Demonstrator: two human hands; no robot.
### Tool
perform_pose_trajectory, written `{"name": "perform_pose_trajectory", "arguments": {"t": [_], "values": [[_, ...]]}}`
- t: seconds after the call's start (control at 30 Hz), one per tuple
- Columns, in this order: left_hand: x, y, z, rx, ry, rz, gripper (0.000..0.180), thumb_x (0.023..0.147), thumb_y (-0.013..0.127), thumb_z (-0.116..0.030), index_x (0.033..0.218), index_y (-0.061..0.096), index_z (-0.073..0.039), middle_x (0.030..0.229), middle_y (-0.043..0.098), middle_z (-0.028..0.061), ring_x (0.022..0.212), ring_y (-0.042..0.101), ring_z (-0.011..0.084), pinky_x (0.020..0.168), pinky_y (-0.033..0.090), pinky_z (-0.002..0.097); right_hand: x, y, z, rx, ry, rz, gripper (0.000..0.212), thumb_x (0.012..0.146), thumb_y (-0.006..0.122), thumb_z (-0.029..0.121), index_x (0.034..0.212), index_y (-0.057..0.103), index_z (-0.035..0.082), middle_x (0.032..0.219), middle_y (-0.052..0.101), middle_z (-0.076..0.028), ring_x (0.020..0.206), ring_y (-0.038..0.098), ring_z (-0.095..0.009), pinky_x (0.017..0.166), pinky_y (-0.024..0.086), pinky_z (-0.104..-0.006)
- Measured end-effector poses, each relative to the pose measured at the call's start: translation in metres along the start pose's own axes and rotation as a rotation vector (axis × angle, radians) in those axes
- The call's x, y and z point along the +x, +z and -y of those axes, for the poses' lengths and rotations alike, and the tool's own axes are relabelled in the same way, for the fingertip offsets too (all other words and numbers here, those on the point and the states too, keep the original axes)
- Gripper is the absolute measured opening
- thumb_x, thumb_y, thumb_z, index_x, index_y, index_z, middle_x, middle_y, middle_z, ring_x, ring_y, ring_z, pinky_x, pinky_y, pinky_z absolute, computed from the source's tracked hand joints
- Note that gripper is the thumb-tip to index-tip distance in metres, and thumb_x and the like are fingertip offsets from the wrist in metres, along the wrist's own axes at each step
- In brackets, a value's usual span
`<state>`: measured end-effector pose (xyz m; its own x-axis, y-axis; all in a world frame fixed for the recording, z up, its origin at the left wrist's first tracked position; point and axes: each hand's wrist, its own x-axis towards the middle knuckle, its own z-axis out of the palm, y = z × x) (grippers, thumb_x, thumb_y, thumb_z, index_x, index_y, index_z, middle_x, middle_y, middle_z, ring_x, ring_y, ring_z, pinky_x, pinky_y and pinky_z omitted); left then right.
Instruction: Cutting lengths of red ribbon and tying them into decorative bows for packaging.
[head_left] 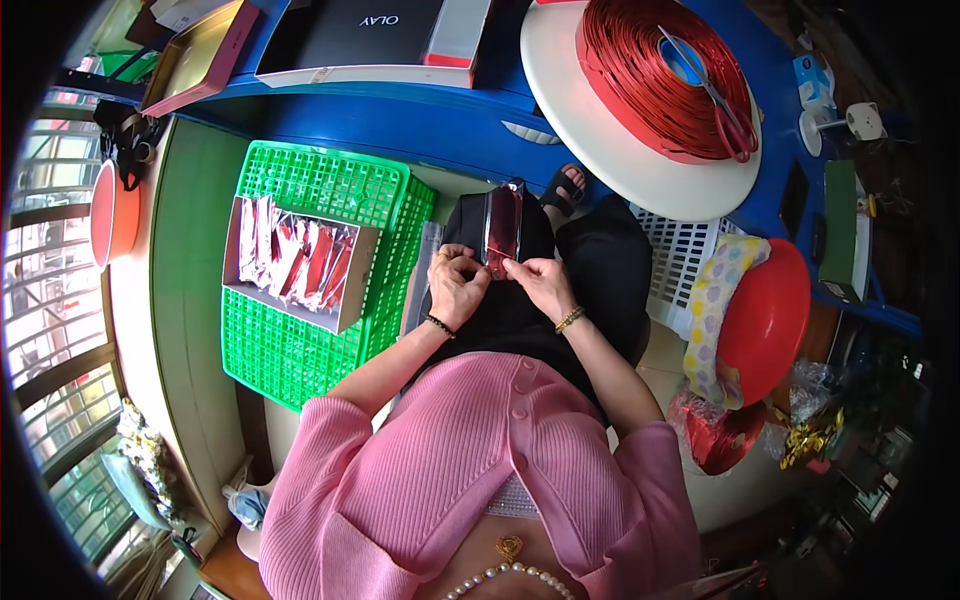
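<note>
Head view: left hand [455,285] and right hand [540,283] both pinch closed on the lower end of a small red clear-wrapped packet [502,228], held over the lap just right of the green basket [330,190]. A cardboard tray [355,290] of similar packets sits on that basket. Risk, my read: fingertip-only grip on slick film, so the packet could slip to the floor.
</note>
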<state>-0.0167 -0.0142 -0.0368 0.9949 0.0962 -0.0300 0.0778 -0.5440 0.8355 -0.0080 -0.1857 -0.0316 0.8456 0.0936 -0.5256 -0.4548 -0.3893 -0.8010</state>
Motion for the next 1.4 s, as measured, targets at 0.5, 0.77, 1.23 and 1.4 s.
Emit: {"name": "perform_pose_trajectory", "arguments": {"t": [0.5,0.77,1.23,1.4], "values": [[0.013,-0.01,-0.002,0.148,0.065,0.012,0.028,0.061,0.078,-0.024,0.062,0.058,-0.005,0.079,0.055,0.0123,0.079,0.055,0.0282,0.071,0.045,0.0369,0.022,0.02,-0.027,0.009,-0.107,-0.162,0.035,0.074,0.074,0.029,0.068,0.052,0.003,0.056,0.055,-0.004,0.051,0.052,-0.01,0.046,0.04,-0.0271],[0.021,-0.098,-0.002,-0.118,-0.014,0.027,0.011,0.075,0.064,-0.006,0.081,0.058,0.0,0.077,0.062,0.0066,0.066,0.059,0.0134,0.06,0.047,0.0265,-0.006,-0.032,-0.009,0.249,-0.096,-0.069,0.012,0.086,0.059,0.012,0.092,0.056,0.002,0.073,0.058,-0.002,0.063,0.055,-0.007,0.056,0.046,-0.02],[0.064,-0.249,0.152,0.93,0.045,-0.409,0.056,0.068,0.076,-0.022,0.116,0.051,-0.006,0.132,0.042,0.0193,0.124,0.037,0.035,0.1,0.032,0.0462,-0.021,-0.202,0.125,-0.396,-0.754,-0.925,0.01,0.079,0.062,0.005,0.088,0.059,0.001,0.077,0.063,-0.01,0.071,0.063,-0.021,0.066,0.048,-0.0295],[0.146,-0.149,-0.069,0.305,0.57,-0.291,0.033,0.072,0.064,0.002,0.104,0.055,0.0,0.115,0.053,0.0169,0.107,0.05,0.0326,0.093,0.039,0.0377,0.009,-0.281,0.132,-0.932,-0.551,-0.913,0.026,0.075,0.06,0.006,0.101,0.056,0.002,0.099,0.06,-0.017,0.093,0.057,-0.033,0.08,0.046,-0.0405]]}}
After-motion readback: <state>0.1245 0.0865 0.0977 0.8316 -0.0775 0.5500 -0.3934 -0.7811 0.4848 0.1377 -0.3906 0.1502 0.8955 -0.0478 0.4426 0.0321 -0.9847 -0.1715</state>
